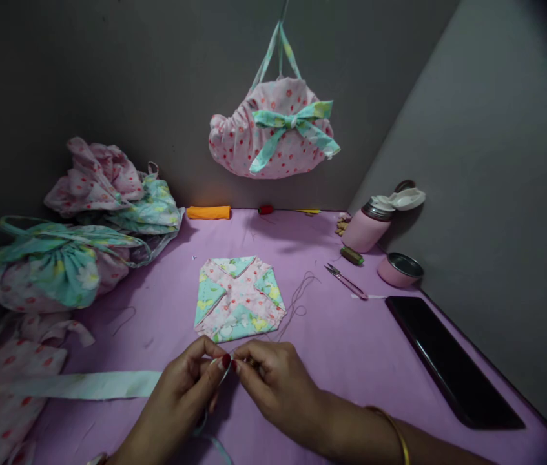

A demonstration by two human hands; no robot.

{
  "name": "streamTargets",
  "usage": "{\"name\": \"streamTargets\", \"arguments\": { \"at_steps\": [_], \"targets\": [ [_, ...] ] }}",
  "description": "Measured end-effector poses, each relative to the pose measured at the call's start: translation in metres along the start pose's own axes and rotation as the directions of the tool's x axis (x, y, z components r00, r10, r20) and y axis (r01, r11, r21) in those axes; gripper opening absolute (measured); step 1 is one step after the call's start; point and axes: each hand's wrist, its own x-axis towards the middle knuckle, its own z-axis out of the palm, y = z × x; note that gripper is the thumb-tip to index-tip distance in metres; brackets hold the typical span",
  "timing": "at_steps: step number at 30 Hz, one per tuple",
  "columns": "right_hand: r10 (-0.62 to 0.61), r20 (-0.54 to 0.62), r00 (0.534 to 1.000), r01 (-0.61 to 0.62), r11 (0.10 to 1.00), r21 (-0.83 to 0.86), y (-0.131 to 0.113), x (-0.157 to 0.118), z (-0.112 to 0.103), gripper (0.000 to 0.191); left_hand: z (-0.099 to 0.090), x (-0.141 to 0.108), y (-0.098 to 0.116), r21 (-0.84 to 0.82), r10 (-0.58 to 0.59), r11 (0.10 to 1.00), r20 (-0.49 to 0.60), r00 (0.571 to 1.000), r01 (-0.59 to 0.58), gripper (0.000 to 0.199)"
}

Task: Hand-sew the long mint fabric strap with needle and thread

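Note:
My left hand (188,381) is closed, thumb and forefinger pinching a narrow pale-blue fabric strip (217,448), whose tail hangs below the fingers. Right against it, my right hand (280,378) is also closed in a pinch; what lies between its fingertips is too small to make out. A wider pale strip (93,385) runs leftward from behind my left wrist. Just beyond both hands lies a folded fabric square (241,298), pink dotted with floral aqua corners. Loose dark thread (297,303) curls beside it and passes down behind my right hand.
Floral drawstring bags (64,265) and dotted cloth (6,394) are heaped on the left. At right lie thread snips (345,281), a green thread spool (352,256), a pink bottle (367,226), its cup (400,270) and a black phone (452,361). A dotted bag (273,139) hangs above.

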Motion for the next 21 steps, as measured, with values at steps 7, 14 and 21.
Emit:
{"name": "streamTargets", "arguments": {
  "at_steps": [7, 14, 21],
  "targets": [
    [0.001, -0.043, 0.999, -0.002, 1.000, -0.016, 0.001, 0.003, -0.004, 0.017, -0.001, 0.001, -0.002, -0.023, -0.002, 1.000, 0.048, 0.999, 0.003, 0.026],
    [0.113, 0.007, 0.994, -0.113, 0.979, 0.173, 0.010, 0.009, -0.011, 0.022, -0.001, 0.003, 0.001, -0.036, -0.052, 0.998, 0.051, 0.997, 0.054, 0.028],
    [0.097, 0.127, 0.987, -0.116, 0.982, 0.150, 0.013, 0.015, -0.021, 0.018, -0.001, 0.002, 0.003, -0.017, -0.061, 0.998, 0.080, 0.995, 0.063, 0.027]
  ]
}}
